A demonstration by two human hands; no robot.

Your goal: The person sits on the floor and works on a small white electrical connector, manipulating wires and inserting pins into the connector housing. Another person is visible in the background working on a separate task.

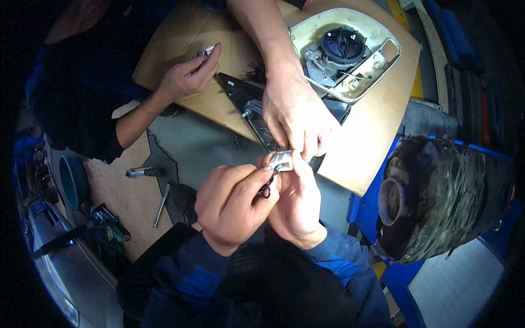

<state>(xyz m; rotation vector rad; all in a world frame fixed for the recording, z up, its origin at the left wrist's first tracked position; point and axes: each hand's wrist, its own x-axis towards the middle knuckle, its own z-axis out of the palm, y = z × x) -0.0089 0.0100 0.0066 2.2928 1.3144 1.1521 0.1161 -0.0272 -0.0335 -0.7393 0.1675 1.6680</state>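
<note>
My left hand pinches a thin black cable close to a small whitish, translucent connector-like piece. My right hand grips that piece between thumb and fingers, palm turned up. The two hands touch in front of my body. From above, another person's hand reaches down, its fingertips close to the piece; whether they touch it I cannot tell. Behind that hand lies a black triangular part with a bolt on it. At the upper left, another person's hand holds up a small white-and-red item.
A cream mirror housing with a round black motor sits on cardboard. To the right is a large worn cylinder beside a lined paper sheet. Lower left are a ratchet-like tool, a metal rod and a green bowl.
</note>
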